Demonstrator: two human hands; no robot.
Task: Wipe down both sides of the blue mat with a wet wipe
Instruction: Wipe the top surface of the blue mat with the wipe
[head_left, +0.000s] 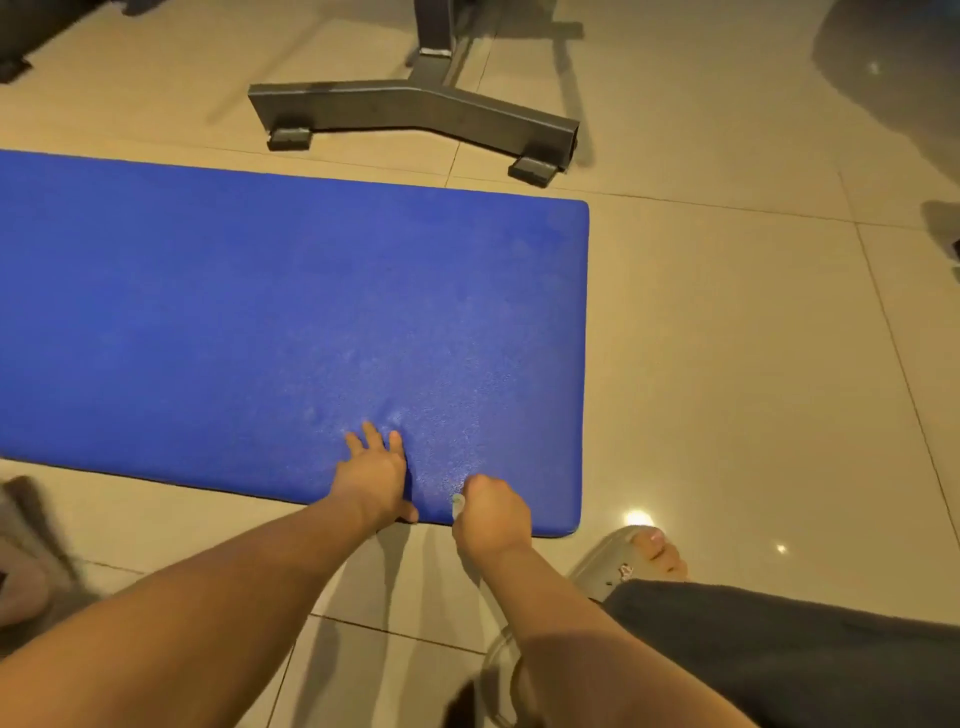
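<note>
The blue mat (260, 322) lies flat on the tiled floor, running off the left edge of the view. My left hand (371, 475) rests on its near edge with the fingers spread flat on top and the thumb at the edge. Just to the right, my right hand (491, 512) is curled at the same near edge, close to the mat's right corner. A small pale bit of the wet wipe (458, 503) shows at that fist. The mat surface around the hands looks shiny and damp.
A grey metal equipment base (415, 111) with rubber feet stands just beyond the mat's far edge. My foot in a grey sandal (639, 556) is by the mat's near right corner, with my dark shorts (805, 649) below. Tiled floor stretches to the right.
</note>
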